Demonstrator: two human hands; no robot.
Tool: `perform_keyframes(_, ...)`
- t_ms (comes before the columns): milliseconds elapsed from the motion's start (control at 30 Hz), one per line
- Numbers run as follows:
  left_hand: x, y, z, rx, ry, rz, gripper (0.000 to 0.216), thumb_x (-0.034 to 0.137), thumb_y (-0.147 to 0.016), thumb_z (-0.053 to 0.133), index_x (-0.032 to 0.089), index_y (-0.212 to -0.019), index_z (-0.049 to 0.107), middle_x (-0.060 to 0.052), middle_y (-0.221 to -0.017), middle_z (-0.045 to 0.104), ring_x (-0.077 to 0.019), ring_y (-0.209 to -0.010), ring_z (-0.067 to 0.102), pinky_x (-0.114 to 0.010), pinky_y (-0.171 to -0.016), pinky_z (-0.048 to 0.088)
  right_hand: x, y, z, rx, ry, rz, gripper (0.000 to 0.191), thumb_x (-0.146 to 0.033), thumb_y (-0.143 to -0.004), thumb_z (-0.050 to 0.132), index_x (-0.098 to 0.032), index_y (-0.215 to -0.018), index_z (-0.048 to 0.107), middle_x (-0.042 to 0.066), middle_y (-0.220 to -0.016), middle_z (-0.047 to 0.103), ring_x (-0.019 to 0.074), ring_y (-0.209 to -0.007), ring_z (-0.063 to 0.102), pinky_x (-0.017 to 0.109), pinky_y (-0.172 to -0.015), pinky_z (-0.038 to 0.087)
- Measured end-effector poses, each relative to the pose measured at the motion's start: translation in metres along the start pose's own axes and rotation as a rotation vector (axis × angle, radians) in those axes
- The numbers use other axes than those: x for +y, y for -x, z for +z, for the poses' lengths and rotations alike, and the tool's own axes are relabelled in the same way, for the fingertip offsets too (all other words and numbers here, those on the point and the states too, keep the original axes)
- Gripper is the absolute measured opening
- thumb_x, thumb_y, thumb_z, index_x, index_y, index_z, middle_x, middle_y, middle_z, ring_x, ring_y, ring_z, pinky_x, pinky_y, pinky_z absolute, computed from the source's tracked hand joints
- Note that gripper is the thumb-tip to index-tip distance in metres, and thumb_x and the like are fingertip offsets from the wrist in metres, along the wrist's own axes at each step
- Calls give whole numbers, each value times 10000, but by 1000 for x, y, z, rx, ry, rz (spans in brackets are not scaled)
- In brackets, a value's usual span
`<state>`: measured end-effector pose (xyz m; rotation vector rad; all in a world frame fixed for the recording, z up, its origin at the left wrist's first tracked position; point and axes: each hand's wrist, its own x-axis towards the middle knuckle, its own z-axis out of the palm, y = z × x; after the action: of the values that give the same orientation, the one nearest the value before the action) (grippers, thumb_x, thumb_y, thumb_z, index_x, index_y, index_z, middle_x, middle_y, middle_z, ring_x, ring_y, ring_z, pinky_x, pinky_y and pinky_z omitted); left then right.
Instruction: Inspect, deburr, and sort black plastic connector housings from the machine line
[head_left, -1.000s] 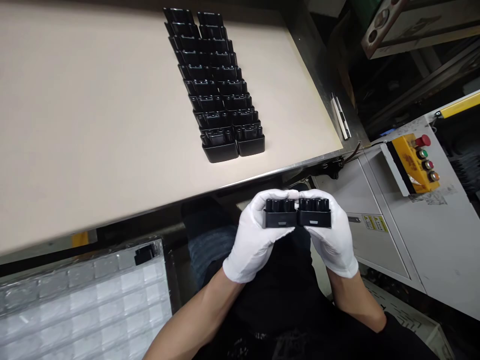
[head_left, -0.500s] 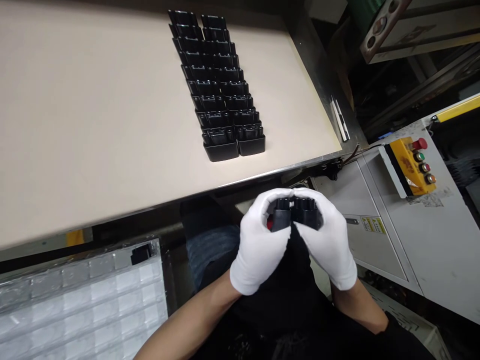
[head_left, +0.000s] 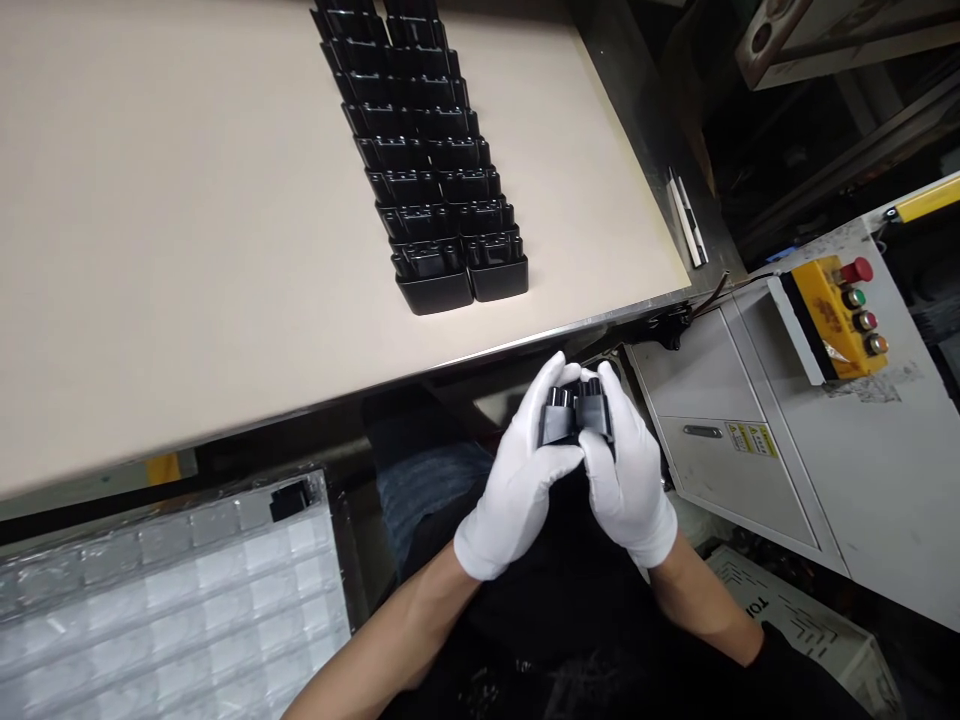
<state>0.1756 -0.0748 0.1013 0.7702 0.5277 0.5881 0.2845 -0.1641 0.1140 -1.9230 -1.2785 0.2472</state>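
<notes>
Both my hands wear white gloves and are close together in front of my body, below the table's front edge. My left hand [head_left: 521,475] is closed around a black plastic housing [head_left: 557,420] with short posts on its top. Another black plastic housing [head_left: 594,412] of the same kind is gripped in my right hand [head_left: 630,470]. The two housings sit side by side, almost touching; my fingers hide their outer sides. On the table beyond, two rows of similar black housings [head_left: 431,290] stand packed together, running away from me.
The beige table [head_left: 187,200] fills the upper left. A clear compartment tray [head_left: 225,600] at lower left holds a black piece [head_left: 289,500] in its corner. White pens [head_left: 686,215] lie near the table's right edge. A yellow button box [head_left: 836,315] is on the grey cabinet [head_left: 750,400].
My hands have tilted and drawn slightly inward with the two housings still in them; my right hand moved left. The camera view shifted, so the rows on the table appear higher.
</notes>
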Motion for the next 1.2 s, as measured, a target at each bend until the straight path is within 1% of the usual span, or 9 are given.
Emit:
perform_keyframes(100, 1, 4, -4, -12, 19, -36, 722, 232, -867, 854, 357, -1535, 611, -34, -1596, 599, -312, -1590, 456, -421, -1311, 441, 5, 5, 4, 22, -28, -27, 619, -291, -1094, 485, -251, -1704, 390, 126, -1563, 634, 305, -1428, 644, 533, -1171, 599)
perform_keyframes(200, 9, 9, -10, -42, -168, 14, 655, 360, -959, 805, 323, -1574, 584, -72, -1609, 579, -331, -1581, 462, -473, -1334, 402, 9, 11, 5, 65, -87, -9, 541, -348, -1096, 526, -284, -1633, 505, 97, -1468, 707, 307, -1348, 699, 523, -1126, 630)
perform_keyframes(300, 17, 13, -17, -43, -391, 133, 582, 397, -995, 760, 278, -1549, 627, -101, -1580, 604, -346, -1526, 516, -517, -1344, 364, 9, 13, 1, 136, -194, 84, 457, -404, -1020, 713, -287, -1459, 669, 80, -1334, 773, 308, -1216, 762, 505, -1065, 666)
perform_keyframes(367, 19, 15, -21, 14, -435, 190, 569, 368, -947, 824, 275, -1490, 683, -101, -1499, 668, -341, -1436, 598, -509, -1303, 425, 6, 11, -3, 184, -284, 158, 472, -387, -924, 851, -274, -1363, 719, 77, -1266, 792, 299, -1139, 785, 490, -1022, 688)
perform_keyframes(500, 16, 14, -25, 62, -349, 231, 645, 231, -806, 948, 282, -1409, 724, -64, -1227, 776, -267, -1151, 746, -394, -1072, 610, -5, 0, -7, 204, -476, 163, 495, -333, -851, 931, -273, -1296, 724, 51, -1091, 807, 259, -998, 796, 461, -925, 710)
perform_keyframes(600, 12, 13, -25, 43, -262, 239, 703, 143, -749, 974, 301, -1388, 725, -31, -1126, 786, -210, -1019, 761, -313, -952, 630, -10, -5, -5, 182, -584, 118, 487, -279, -856, 926, -281, -1295, 715, 30, -1051, 801, 227, -935, 789, 424, -859, 708)
perform_keyframes(733, 8, 13, -25, 53, -165, 188, 743, 149, -691, 1009, 295, -1366, 732, -33, -1107, 783, -200, -991, 749, -294, -916, 620, -10, -3, -1, 159, -633, 130, 503, -207, -845, 922, -291, -1297, 719, 25, -1103, 803, 216, -964, 791, 398, -860, 702)
perform_keyframes(933, 5, 14, -28, 96, -123, 120, 789, 205, -650, 1042, 271, -1371, 730, -65, -1140, 771, -207, -969, 725, -291, -873, 616, -11, -1, -1, 174, -556, 105, 491, -200, -845, 907, -306, -1289, 726, 17, -1090, 811, 229, -991, 793, 412, -885, 699)
perform_keyframes(1200, 1, 11, -25, 9, 140, 46, 762, 150, -661, 1026, 350, -1343, 753, -17, -1139, 773, -125, -867, 707, -178, -744, 598, -9, -3, -6, 169, -468, -26, 643, -52, -819, 856, -278, -1397, 687, 34, -1160, 804, 223, -1055, 791, 393, -912, 714)
